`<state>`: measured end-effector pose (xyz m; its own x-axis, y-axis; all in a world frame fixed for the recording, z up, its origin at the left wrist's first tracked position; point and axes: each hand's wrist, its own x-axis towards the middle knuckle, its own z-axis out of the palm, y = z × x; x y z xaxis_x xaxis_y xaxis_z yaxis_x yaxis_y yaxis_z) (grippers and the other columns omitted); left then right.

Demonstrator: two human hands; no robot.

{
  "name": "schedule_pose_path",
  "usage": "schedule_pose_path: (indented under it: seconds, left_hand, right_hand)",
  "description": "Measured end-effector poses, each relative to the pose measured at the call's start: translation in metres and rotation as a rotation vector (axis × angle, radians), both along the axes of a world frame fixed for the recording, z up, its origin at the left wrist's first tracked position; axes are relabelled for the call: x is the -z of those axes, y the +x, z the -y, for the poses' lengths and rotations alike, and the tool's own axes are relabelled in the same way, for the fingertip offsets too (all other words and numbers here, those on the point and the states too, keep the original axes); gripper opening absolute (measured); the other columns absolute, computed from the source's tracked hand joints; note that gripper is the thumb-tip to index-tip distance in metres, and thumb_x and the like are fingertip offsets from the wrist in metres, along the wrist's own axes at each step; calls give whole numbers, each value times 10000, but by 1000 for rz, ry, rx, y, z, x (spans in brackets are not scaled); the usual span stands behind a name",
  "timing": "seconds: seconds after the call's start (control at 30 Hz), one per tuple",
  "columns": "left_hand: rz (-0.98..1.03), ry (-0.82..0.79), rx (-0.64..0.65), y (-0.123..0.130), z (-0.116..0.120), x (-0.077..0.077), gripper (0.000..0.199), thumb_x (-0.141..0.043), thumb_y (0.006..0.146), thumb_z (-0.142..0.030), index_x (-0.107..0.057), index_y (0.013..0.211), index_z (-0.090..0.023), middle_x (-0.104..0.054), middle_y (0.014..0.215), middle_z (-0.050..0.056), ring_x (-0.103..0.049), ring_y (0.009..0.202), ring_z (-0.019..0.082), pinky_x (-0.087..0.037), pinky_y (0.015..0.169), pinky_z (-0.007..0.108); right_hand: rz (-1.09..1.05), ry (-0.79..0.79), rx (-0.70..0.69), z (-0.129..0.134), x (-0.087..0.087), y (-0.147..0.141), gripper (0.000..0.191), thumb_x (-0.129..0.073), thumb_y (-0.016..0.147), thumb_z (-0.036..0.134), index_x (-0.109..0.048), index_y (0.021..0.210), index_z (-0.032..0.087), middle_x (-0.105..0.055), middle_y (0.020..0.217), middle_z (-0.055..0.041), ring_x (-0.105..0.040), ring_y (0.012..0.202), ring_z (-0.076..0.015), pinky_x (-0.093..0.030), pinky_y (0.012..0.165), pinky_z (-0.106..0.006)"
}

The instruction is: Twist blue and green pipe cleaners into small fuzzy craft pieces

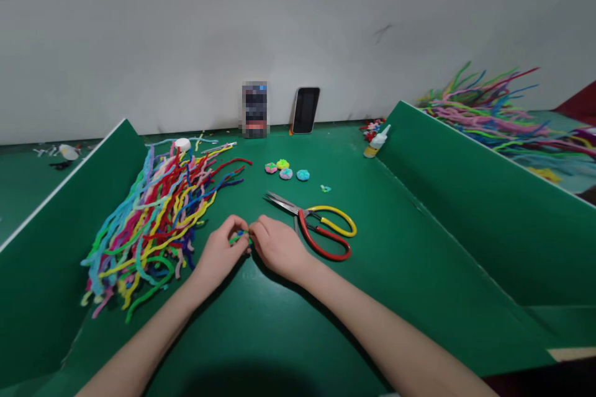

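My left hand [224, 247] and my right hand [275, 244] meet over the middle of the green table. Pinched in the left fingers is a small green and blue pipe cleaner piece [237, 237], mostly covered by the fingers. The right fingertips press together at its right end, where a bit of green shows. Just right of my right hand lie scissors [302, 213] with one red and one yellow handle, blades slightly apart. Beyond the hands sit several small round pipe cleaner pieces, among them a blue one [303, 175] and a pink one [270, 168].
A heap of coloured pipe cleaners [158, 211] spreads at the left. Green dividers [465, 217] stand at both sides. A glue bottle [377, 141] is by the right divider. Two phones, one with a black screen [306, 110], lean on the wall. A small scrap [325, 188] lies beyond the scissors.
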<state>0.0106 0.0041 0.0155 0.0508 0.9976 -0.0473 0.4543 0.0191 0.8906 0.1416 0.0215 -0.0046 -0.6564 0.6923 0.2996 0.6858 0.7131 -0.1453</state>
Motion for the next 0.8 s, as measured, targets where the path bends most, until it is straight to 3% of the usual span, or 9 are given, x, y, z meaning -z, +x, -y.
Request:
schedule_pose_path:
  seconds: [0.2, 0.3, 0.4, 0.5, 0.57, 0.67, 0.8]
  left_hand:
    - [-372, 356, 50, 1, 5, 5, 74, -386, 705, -181, -455, 731, -192, -532, 704, 0, -522, 692, 139, -418, 645, 252]
    - [-479, 453, 132, -1, 6, 9, 119, -359, 730, -179, -473, 761, -190, -546, 737, 19, -530, 697, 140, -424, 634, 243]
    - [-549, 497, 192, -2, 6, 11, 146, -346, 741, -177, -487, 777, -189, -548, 730, 25, -532, 681, 142, -424, 617, 242]
    - [-532, 490, 193, -2, 6, 11, 149, -348, 741, -173, -491, 783, -186, -550, 733, 28, -533, 693, 145, -424, 628, 245]
    - [-470, 447, 155, -2, 5, 10, 130, -359, 738, -173, -483, 778, -183, -551, 748, 27, -533, 717, 142, -424, 654, 247]
    - [-353, 329, 75, -1, 3, 9, 82, -381, 729, -185, -459, 753, -182, -540, 732, 10, -529, 711, 137, -425, 670, 257]
    - [-185, 169, 33, 0, 2, 10, 48, -400, 718, -208, -434, 743, -185, -509, 708, -12, -520, 680, 125, -438, 629, 246]
  right_hand:
    - [-155, -138, 100, 5, -2, -3, 168, -313, 809, 151, -480, 800, 136, -498, 730, -66, -466, 640, -161, -338, 544, -257]
    - [-342, -356, 184, 7, -3, -5, 140, -323, 796, 157, -456, 755, 153, -491, 706, -37, -454, 612, -138, -335, 549, -249]
    - [-562, -683, 226, 6, -3, -5, 146, -339, 780, 169, -416, 656, 172, -438, 586, 17, -418, 541, -107, -317, 511, -225]
    - [-782, -1044, 204, 2, -2, -3, 176, -335, 774, 208, -397, 611, 181, -352, 467, 67, -334, 417, -74, -272, 427, -195]
    - [-894, -1196, 177, -1, -1, -2, 174, -352, 759, 234, -408, 604, 178, -338, 439, 81, -306, 375, -59, -249, 393, -184]
    - [-980, -1244, 161, -3, -1, -1, 142, -402, 727, 243, -443, 617, 165, -391, 474, 75, -335, 370, -43, -247, 374, -174]
    - [-973, -1138, 202, -4, 0, -1, 105, -427, 711, 216, -445, 624, 161, -403, 484, 79, -361, 372, -33, -267, 369, -160]
